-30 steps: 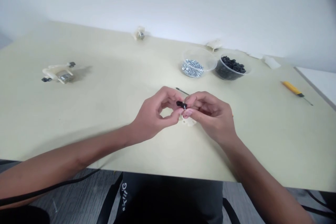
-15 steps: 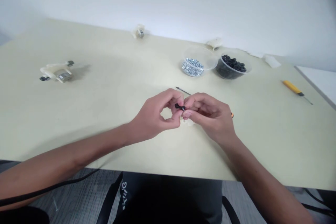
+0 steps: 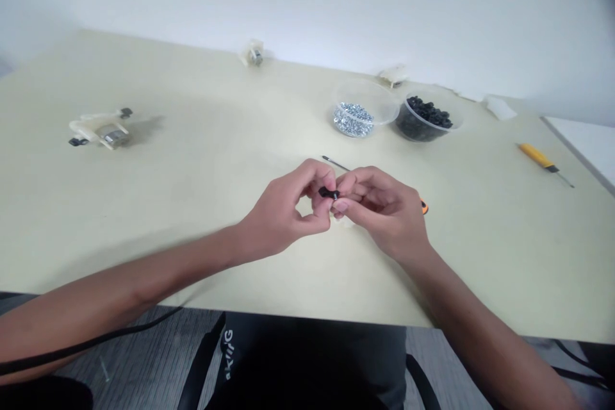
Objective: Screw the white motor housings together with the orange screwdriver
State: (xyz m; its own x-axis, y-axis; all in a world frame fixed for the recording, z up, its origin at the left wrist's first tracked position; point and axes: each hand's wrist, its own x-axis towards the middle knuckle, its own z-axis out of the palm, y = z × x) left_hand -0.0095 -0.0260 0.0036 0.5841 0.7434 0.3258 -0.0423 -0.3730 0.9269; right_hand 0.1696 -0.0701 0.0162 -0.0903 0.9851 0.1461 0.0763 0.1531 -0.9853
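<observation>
Between the fingertips of both hands is a small black plastic part. My left hand pinches it from the left, thumb and forefinger closed in a ring. A small silver screw shows at the part's right end, pinched by the thumb and forefinger of my right hand. Under the hands, a white plastic piece lies on the table, mostly covered. A screwdriver shaft sticks out beyond my right hand, and its orange handle end shows on the other side.
A clear tub of silver screws and a tub of black parts stand behind the hands. A yellow screwdriver lies at the right. White assemblies with metal motors sit at the left, the back and behind the tubs.
Both hands stay almost in place, still pinching the black part and screw. The view has shifted slightly, and a little more of the orange handle shows beside my right hand.
</observation>
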